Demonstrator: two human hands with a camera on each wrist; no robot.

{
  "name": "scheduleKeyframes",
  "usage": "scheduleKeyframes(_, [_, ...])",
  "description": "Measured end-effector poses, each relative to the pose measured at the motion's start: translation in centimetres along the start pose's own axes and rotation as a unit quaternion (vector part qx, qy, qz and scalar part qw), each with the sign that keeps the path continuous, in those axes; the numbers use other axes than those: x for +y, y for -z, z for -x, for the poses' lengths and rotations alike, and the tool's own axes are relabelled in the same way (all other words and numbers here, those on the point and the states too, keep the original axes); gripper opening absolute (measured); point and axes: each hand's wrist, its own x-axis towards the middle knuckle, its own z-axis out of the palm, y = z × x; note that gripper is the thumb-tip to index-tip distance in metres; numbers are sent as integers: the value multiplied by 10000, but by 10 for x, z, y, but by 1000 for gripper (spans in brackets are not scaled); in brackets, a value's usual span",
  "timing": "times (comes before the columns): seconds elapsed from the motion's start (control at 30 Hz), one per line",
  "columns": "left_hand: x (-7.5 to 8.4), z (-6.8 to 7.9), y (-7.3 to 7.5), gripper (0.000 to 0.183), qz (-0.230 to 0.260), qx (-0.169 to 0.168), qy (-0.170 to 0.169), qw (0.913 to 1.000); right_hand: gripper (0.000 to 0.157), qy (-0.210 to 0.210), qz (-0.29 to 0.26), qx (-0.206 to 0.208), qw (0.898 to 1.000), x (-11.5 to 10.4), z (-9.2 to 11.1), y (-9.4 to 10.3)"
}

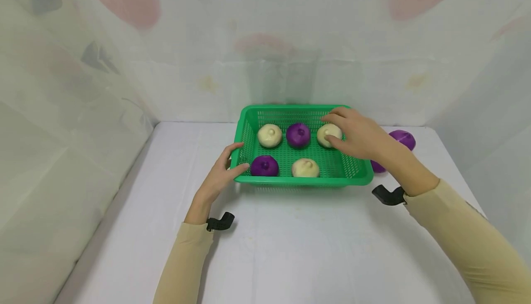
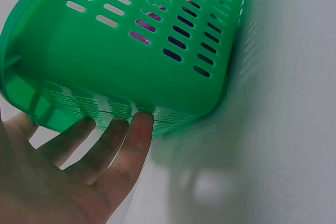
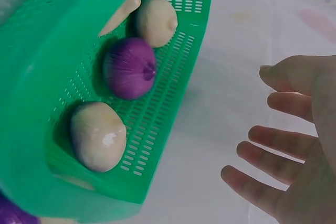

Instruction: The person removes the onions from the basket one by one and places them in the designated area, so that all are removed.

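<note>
A green plastic basket (image 1: 307, 181) with slotted walls stands on the white-covered table. Inside it, a white onion (image 1: 269, 136), a purple onion (image 1: 298, 135) and another white onion (image 1: 329, 133) line the back. In front are a purple onion (image 1: 264, 167) and a white onion (image 1: 305, 169). My left hand (image 1: 221, 172) holds the basket's left end, thumb at the rim; in the left wrist view its fingertips (image 2: 139, 121) touch the outer wall. Above the back-right white onion hovers my right hand (image 1: 356, 133), fingers spread and holding nothing, as the right wrist view shows.
Right of the basket lie two more purple onions, one farther back (image 1: 402, 139) and one partly hidden by the rim (image 1: 378, 167). A white cloth wall (image 1: 199, 82) rises close behind the basket. Another cloth side (image 1: 83, 124) stands to the left.
</note>
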Motion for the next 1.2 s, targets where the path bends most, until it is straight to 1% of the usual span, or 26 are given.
scheduleKeyframes(0.2, [0,-1,1,68,19,-16,48,10000,44,-33,91,-195,9998,-3,-10,0])
scheduleKeyframes(0.27, [1,-1,1,69,12,-22,110,9999,44,-49,135,-223,9996,-4,-14,-1])
scheduleKeyframes(0.4, [2,0,0,69,4,-6,101,9999,44,-102,202,-282,9993,-4,-18,-4])
scheduleKeyframes(0.5, [1,1,-1,69,4,14,47,10000,44,-89,229,-315,9992,-2,-21,-5])
scheduleKeyframes(0.73, [1,0,-1,69,9,1,60,10000,46,-76,297,-354,9989,4,-29,-8])
scheduleKeyframes(0.87, [1,2,0,66,23,-18,44,10000,48,-72,349,-423,9985,4,-38,-13])
scheduleKeyframes(1.0, [0,4,1,66,21,15,44,10000,48,-80,266,-489,9984,0,-48,-17])
scheduleKeyframes(1.2, [-1,3,2,66,-46,21,5,10000,47,-261,202,-654,9973,-4,-60,-24])
